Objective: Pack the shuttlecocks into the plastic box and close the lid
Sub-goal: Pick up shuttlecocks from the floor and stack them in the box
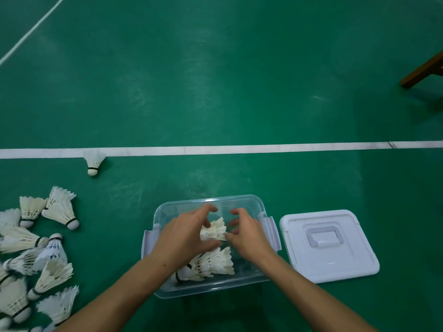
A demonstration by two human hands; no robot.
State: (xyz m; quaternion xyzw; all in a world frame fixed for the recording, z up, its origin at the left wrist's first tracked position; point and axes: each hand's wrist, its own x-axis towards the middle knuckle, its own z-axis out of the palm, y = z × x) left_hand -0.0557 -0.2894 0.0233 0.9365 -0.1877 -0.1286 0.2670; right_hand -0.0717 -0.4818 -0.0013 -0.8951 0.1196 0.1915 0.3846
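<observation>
Head view: both hands work inside the plastic box [211,287]. Left hand [184,236] and right hand [247,233] flank one shuttlecock [214,230] above the box floor, long axis across the box, skirt toward the right hand. Left fingers curl around its cork end; right fingertips [231,234] pinch the skirt. Lid [328,245] lies right of the box; loose shuttlecocks [36,248] left.

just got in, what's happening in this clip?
A person is packing shuttlecocks into a clear plastic box on a green court floor. Both hands are over the open box: the left hand and right hand are around one shuttlecock, with a few more already inside. A pile waits on the floor to the left, one stray lies by the white line, and the lid lies to the right.
</observation>
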